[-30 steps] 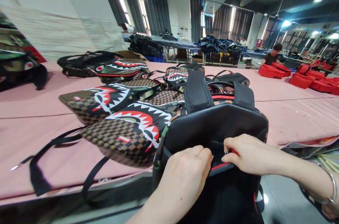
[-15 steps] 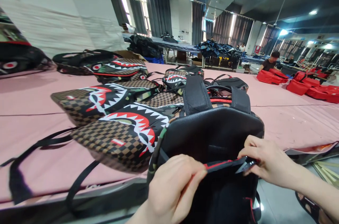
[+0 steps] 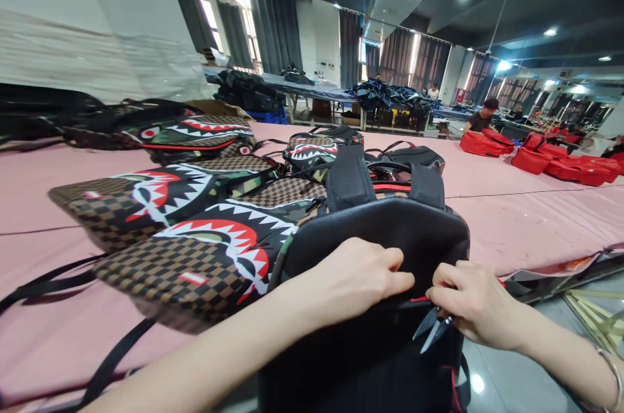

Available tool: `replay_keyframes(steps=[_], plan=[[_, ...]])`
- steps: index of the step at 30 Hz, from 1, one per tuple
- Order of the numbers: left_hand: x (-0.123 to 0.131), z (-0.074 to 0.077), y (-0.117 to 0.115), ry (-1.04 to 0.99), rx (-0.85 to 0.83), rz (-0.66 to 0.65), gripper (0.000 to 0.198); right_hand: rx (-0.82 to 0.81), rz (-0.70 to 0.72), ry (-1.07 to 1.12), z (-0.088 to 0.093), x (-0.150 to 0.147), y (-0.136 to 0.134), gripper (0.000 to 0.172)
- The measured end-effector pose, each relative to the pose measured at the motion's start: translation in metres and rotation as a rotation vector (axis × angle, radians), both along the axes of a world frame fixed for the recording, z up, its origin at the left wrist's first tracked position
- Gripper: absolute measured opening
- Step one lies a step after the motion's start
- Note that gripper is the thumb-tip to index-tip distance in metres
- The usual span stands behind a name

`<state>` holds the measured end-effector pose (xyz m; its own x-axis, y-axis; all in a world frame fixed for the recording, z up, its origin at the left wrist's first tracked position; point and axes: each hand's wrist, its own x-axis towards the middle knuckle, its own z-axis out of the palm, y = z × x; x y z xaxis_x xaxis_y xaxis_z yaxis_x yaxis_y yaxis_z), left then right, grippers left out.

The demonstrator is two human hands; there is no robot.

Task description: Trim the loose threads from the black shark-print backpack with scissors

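Observation:
A black backpack stands in front of me with its padded back side facing me and its straps up at the top. My right hand is closed around a pair of thread snips, whose parted blades point down and left. Its thumb and forefinger are at the right end of a red-edged seam across the backpack. My left hand is over the middle of the back panel, fingers curled and closed; whatever they pinch, if anything, is too small to make out.
Checkered backpacks with shark-mouth prints lie on the pink-covered table at left. Red bags sit at the far right, near a seated person. Beige strips lie on the floor at right.
My left hand has left the seam's left part and moved up and right, close to my right hand. The snips' blades have spread apart. The view has shifted slightly right.

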<state>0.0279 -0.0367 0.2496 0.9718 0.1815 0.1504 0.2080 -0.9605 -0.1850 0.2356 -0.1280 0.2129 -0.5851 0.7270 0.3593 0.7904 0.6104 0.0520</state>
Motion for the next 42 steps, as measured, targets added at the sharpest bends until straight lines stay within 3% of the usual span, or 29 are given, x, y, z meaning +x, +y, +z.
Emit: replay_keyframes(steps=[3,6,11,14,17,21,32,38,42], plan=[[0.013,-0.003,0.002,0.036,0.049,-0.040,0.016,0.015,-0.011,-0.001,-0.003,0.001,0.001,0.015],[0.013,-0.012,-0.001,-0.019,0.043,0.057,0.017,-0.035,-0.037,0.018,-0.002,0.004,0.000,0.015],[-0.002,-0.019,-0.009,-0.060,-0.177,0.232,0.021,-0.211,-0.090,0.218,0.013,0.010,0.000,0.024],[-0.007,-0.018,-0.012,-0.088,-0.271,0.268,0.024,-0.174,-0.132,0.267,0.018,0.011,0.005,0.021],[-0.006,-0.017,-0.012,-0.086,-0.292,0.276,0.021,-0.039,-0.124,0.130,0.015,0.007,0.013,0.013],[-0.003,-0.016,-0.011,-0.047,-0.295,0.278,0.020,0.079,-0.121,-0.131,0.016,-0.007,0.018,0.015],[0.002,-0.017,-0.013,-0.026,-0.231,0.276,0.018,-0.101,-0.187,-0.321,0.039,-0.035,0.016,0.016],[0.004,-0.020,-0.011,-0.017,-0.173,0.294,0.014,-0.120,-0.192,-0.326,0.034,-0.041,0.022,0.016],[0.002,-0.027,-0.010,-0.133,-0.103,0.310,0.014,-0.126,-0.234,-0.212,0.026,-0.034,0.023,0.016]])
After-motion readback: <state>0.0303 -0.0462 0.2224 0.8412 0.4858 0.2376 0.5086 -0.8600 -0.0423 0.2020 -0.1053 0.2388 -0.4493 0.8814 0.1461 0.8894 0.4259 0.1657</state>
